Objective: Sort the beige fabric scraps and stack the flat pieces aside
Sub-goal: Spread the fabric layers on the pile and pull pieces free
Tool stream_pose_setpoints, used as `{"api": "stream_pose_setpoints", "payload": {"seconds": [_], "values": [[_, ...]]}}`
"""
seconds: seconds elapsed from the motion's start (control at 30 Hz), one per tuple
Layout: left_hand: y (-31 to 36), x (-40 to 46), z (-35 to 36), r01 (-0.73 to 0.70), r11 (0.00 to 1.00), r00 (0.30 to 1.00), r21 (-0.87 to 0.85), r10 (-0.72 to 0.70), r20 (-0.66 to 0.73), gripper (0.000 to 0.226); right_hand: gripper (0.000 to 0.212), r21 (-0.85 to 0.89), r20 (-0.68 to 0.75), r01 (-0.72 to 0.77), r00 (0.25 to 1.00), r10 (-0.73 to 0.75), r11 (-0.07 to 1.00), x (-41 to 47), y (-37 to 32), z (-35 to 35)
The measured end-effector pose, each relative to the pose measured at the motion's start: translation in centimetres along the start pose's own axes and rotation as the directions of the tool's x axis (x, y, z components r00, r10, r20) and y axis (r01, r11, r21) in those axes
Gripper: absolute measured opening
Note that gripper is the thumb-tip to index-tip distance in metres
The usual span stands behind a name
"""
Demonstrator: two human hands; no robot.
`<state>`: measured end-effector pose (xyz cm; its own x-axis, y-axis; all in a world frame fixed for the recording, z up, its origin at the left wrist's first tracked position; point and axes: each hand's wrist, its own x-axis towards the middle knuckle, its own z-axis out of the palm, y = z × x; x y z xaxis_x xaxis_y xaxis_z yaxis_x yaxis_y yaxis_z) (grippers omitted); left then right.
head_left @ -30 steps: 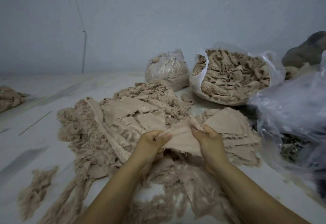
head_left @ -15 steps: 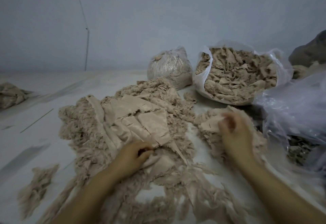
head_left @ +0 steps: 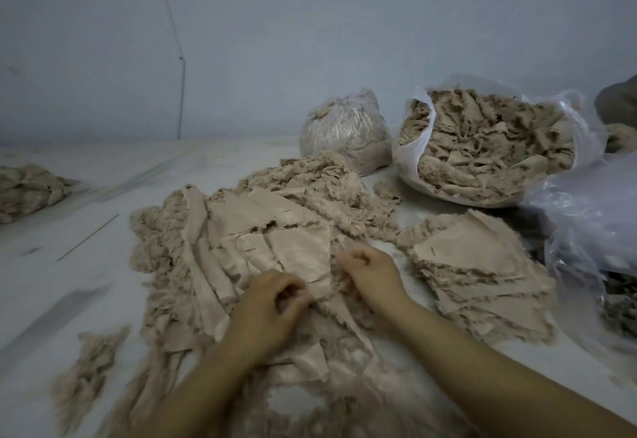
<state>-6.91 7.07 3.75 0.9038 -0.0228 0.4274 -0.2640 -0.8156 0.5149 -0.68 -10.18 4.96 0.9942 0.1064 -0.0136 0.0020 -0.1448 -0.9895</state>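
A big loose heap of beige fabric scraps [head_left: 241, 230] covers the middle of the white table, with frayed strips and some flat pieces on top. To its right lies a stack of flat beige pieces [head_left: 479, 265]. My left hand [head_left: 272, 306] rests on the near side of the heap, fingers curled and pinching a flat scrap [head_left: 303, 251] at its lower edge. My right hand [head_left: 372, 272] is beside it on the same scrap's right edge, fingers curled; whether it grips cloth I cannot tell.
An open plastic bag full of scraps [head_left: 489, 148] and a tied clear bag [head_left: 344, 130] stand at the back. Crumpled clear plastic [head_left: 593, 217] lies at the right. Small scrap piles sit at the far left [head_left: 27, 189] and near left [head_left: 86, 368].
Both hands held one flat piece; my right hand laid it on the right-hand stack, then came back to the heap beside my left hand.
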Motion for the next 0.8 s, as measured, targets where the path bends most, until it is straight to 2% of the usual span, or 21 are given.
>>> {"api": "stream_pose_setpoints", "payload": {"seconds": [0.03,0.1,0.13,0.23,0.33,0.4,0.47,0.5,0.53,0.6,0.63,0.7,0.73,0.8], "values": [[0.0,-0.7,1.3,0.02,0.994,1.0,0.109,-0.019,-0.015,0.039,0.027,0.036,0.01,-0.032,0.999,0.032,0.999,1.2,0.0,1.0],[-1.0,-1.8,3.4,0.052,0.97,0.987,0.237,-0.086,0.139,0.076,0.026,0.057,0.021,-0.057,0.998,0.056,0.997,2.5,0.5,2.9],[-1.7,-1.9,3.6,0.043,0.968,0.972,0.246,-0.098,0.214,0.083,0.026,0.087,0.019,-0.061,0.998,0.06,0.994,2.9,0.6,3.6],[-3.6,-0.7,2.0,-0.05,0.992,0.956,0.115,0.014,0.292,0.07,0.034,0.253,-0.022,-0.042,0.999,0.05,0.967,2.3,0.3,2.9],[-3.7,0.7,-0.9,0.031,0.999,0.936,-0.026,-0.02,0.352,0.044,0.023,0.37,-0.045,0.021,0.999,-0.004,0.929,0.5,0.7,-0.4],[-1.7,1.8,-1.8,0.07,0.969,0.964,-0.238,-0.005,0.265,0.023,0.02,0.361,-0.03,0.038,0.999,-0.029,0.932,-0.8,1.6,-2.5],[1.6,3.2,-1.3,-0.048,0.936,0.993,-0.349,0.082,0.082,0.022,0.025,0.263,0.002,0.064,0.998,-0.067,0.963,-2.0,2.5,-3.7],[3.2,3.8,-0.6,-0.095,0.931,0.99,-0.352,0.125,0.062,0.022,0.025,0.247,0.018,0.072,0.997,-0.079,0.966,-2.4,2.8,-4.0],[4.5,4.5,0.5,-0.099,0.933,0.985,-0.346,0.141,0.098,0.031,0.022,0.275,0.029,0.075,0.996,-0.086,0.959,-2.7,2.9,-4.2],[6.2,4.9,3.1,0.054,0.929,0.964,-0.367,0.047,0.262,0.056,0.019,0.39,0.031,0.066,0.996,-0.084,0.919,-3.0,3.0,-4.4],[6.6,4.8,4.4,0.163,0.894,0.947,-0.418,-0.024,0.319,0.058,0.018,0.428,0.0,0.071,0.997,-0.079,0.901,-3.0,3.1,-4.5],[6.5,4.6,6.5,0.321,0.714,0.931,-0.622,-0.115,0.348,0.034,0.014,0.436,-0.103,0.101,0.993,-0.062,0.894,-2.8,3.5,-4.7],[6.2,4.4,7.3,0.355,0.622,0.929,-0.698,-0.147,0.341,0.021,0.015,0.411,-0.144,0.116,0.988,-0.061,0.904,-2.8,3.7,-4.7],[5.7,4.0,8.4,0.383,0.499,0.923,-0.777,-0.171,0.346,0.025,0.016,0.345,-0.151,0.14,0.984,-0.092,0.928,-2.9,4.0,-4.5]]}}
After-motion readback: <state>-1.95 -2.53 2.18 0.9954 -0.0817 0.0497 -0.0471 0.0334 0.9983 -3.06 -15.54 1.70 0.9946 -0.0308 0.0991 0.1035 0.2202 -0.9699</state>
